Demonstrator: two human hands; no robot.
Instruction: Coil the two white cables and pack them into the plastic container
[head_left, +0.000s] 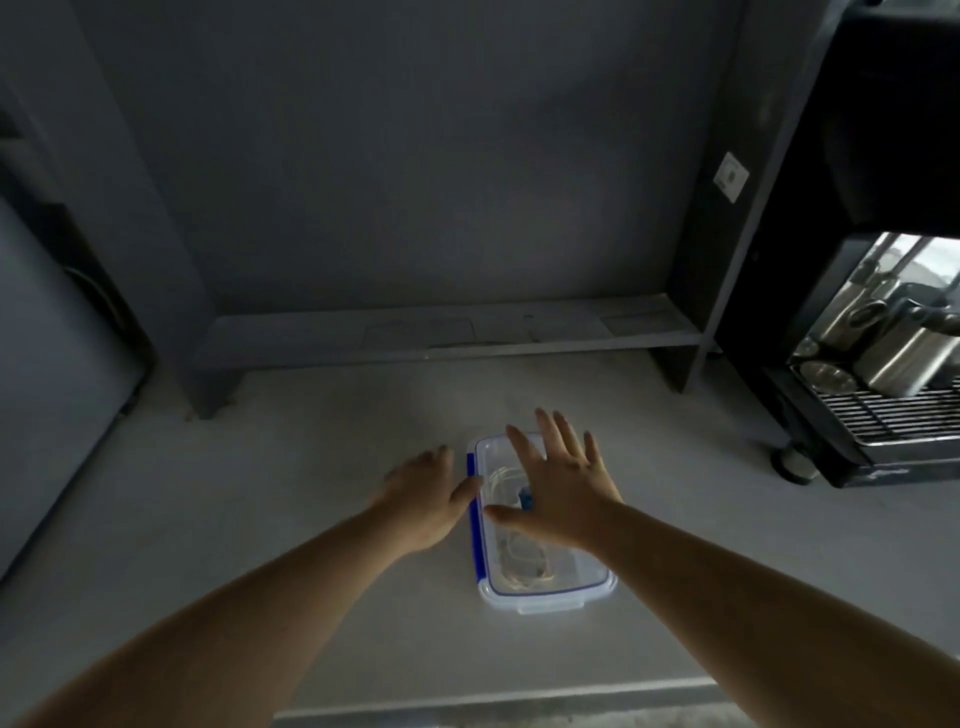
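Cables: both white cables (521, 568) lie in loose loops inside the plastic container (546, 601), seen through its clear lid (582, 574).
Progress: coiling and packing look done, and the lid is on. What seems left is snapping the latches down.
Container place: on the pale counter (311, 467), low and centre in view.
Long axis: runs from 12 o'clock to 6 o'clock, with the near end leaning slightly toward 5.
Blue latch (475, 540): along the long side at 9 o'clock.
Right hand (558, 493): fingers straight and spread, palm down over the far half of the lid, gripping nothing.
Left hand (423, 499): at 9 o'clock, fingers relaxed, thumb against the blue latch.
Coffee machine (872, 364): at 2 o'clock, well apart.
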